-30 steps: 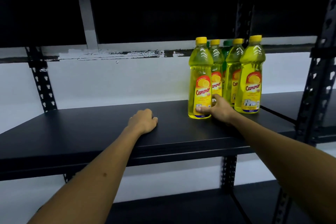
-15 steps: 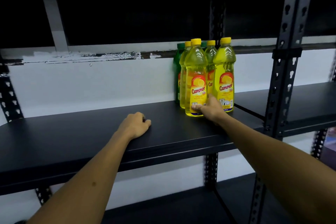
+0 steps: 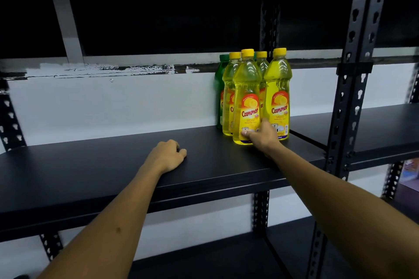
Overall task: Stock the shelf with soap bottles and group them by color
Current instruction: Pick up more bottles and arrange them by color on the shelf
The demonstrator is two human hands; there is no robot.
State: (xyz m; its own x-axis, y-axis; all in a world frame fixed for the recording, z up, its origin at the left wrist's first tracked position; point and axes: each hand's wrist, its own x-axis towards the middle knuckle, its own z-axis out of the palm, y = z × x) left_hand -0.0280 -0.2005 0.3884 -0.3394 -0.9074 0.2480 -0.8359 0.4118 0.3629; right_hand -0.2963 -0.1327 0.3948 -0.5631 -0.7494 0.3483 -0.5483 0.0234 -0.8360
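Note:
Several yellow soap bottles stand grouped on the black shelf [image 3: 90,165] near its right end. My right hand [image 3: 263,137] grips the base of the front yellow bottle [image 3: 246,88], thumb on its label. A second yellow bottle [image 3: 278,88] stands just to its right, and others stand behind. A green bottle [image 3: 219,88] is partly hidden at the back left of the group. My left hand [image 3: 169,154] rests on the shelf to the left with loosely curled fingers, holding nothing.
A black slotted upright post [image 3: 353,75] stands right of the bottles, with another shelf section [image 3: 374,124] beyond it. A white wall runs behind the shelf. A lower shelf [image 3: 204,263] sits below. The upper shelf overhangs darkly.
My view has swung to the right, so the bottles sit further left in frame. My right hand stays at the front yellow bottle's base, and my left hand stays resting on the shelf.

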